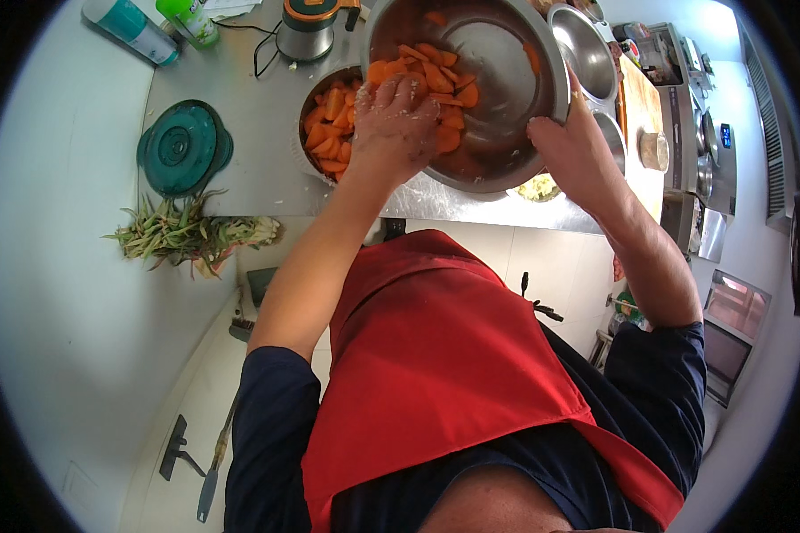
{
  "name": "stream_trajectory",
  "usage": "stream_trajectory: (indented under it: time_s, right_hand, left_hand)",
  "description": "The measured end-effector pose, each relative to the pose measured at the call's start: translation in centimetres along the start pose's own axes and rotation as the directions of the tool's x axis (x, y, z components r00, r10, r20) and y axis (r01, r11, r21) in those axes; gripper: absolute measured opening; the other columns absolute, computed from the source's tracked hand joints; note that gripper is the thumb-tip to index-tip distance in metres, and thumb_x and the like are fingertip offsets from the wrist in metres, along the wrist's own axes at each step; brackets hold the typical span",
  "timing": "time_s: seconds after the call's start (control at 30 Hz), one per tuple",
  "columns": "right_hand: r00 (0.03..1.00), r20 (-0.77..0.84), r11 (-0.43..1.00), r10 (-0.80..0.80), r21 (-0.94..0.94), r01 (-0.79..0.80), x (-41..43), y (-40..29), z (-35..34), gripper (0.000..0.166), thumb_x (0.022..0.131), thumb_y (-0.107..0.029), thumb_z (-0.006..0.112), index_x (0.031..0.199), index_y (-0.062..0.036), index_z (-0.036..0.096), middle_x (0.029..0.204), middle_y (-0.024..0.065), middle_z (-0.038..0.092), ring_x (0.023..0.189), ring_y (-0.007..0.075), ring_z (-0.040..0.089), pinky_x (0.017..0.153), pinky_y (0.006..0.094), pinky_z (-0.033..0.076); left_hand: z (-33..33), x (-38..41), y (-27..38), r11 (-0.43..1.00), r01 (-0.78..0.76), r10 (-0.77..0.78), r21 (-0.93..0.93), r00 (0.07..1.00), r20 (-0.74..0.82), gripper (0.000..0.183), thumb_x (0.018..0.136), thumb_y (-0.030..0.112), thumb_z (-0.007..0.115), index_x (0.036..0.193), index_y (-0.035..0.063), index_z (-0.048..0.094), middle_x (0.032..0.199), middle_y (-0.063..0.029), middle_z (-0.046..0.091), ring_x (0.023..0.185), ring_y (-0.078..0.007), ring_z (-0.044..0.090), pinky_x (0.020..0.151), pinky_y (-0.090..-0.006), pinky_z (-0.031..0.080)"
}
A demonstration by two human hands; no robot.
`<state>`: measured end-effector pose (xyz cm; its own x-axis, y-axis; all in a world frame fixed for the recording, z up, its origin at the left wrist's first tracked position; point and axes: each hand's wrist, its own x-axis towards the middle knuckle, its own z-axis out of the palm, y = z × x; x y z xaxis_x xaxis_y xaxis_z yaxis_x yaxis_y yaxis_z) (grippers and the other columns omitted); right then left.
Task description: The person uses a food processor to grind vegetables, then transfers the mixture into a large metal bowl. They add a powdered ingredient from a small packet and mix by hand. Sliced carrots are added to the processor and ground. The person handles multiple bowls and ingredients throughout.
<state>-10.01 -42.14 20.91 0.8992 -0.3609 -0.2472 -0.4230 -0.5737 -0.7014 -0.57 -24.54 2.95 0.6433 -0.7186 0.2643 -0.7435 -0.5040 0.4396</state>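
My right hand [573, 146] grips the rim of a large stainless steel bowl [500, 133], which is tilted towards the left. Carrot slices [440, 76] are gathered on its left side, and a few cling to the inner wall. Over these slices lies my left hand [397, 123], back up, with white bits stuck to the fingers. Its palm is hidden, so whether it grips any slices cannot be seen. Just left of the bowl, partly beneath it, a round container [305, 106] holds more cut carrot [330, 130].
A teal lid [180, 146] lies left on the steel table [253, 133], above a bundle of green stalks [173, 230]. A corded metal jug [305, 40] stands behind. Rightward are an empty steel bowl [583, 53], chopped pale food [539, 187] and a wooden board [640, 100].
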Motion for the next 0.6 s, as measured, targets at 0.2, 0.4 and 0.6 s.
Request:
stream_trajectory:
  time_s: [0.2, 0.4, 0.6]
  right_hand:
    - [0.996, -0.062, 0.988, -0.067, -0.147, 0.058, -0.9, -0.9, 0.3, 0.088, 0.087, -0.001, 0.052, 0.166, -0.0099, 0.016, 0.142, 0.0315, 0.055, 0.125, 0.0397, 0.063, 0.108, 0.0402, 0.05]
    - [0.99, -0.05, 0.978, -0.134, -0.165, 0.124, -1.3, -1.8, 0.9, 0.086, 0.085, -0.003, 0.053, 0.165, -0.0092, 0.021, 0.155, 0.0303, 0.044, 0.134, 0.0436, 0.057, 0.111, 0.0426, 0.047]
    - [0.992, -0.065, 0.982, -0.111, -0.16, 0.1, -0.9, -2.5, 1.7, 0.085, 0.085, -0.002, 0.053, 0.164, -0.0093, 0.023, 0.157, 0.029, 0.042, 0.139, 0.0454, 0.051, 0.113, 0.0432, 0.045]
  left_hand:
    - [-1.9, -0.9, -0.4, 0.994, 0.113, -0.113, 0.013, 0.992, 0.049, 0.048, 0.084, 0.031, 0.076, 0.13, 0.018, 0.068, 0.146, -0.0164, 0.052, 0.141, -0.0383, 0.044, 0.118, -0.0603, 0.033]
    - [0.2, 4.2, -0.5, 1.0, -0.005, 0.013, 0.026, 0.945, -0.327, 0.059, 0.089, 0.055, 0.07, 0.135, 0.0183, 0.066, 0.147, -0.0216, 0.054, 0.138, -0.0426, 0.049, 0.118, -0.0614, 0.031]
    - [2.3, 4.6, -0.2, 1.0, 0.019, -0.019, -0.002, 0.976, -0.218, 0.063, 0.088, 0.065, 0.067, 0.131, 0.0191, 0.067, 0.148, -0.0223, 0.052, 0.141, -0.043, 0.045, 0.117, -0.0671, 0.027]
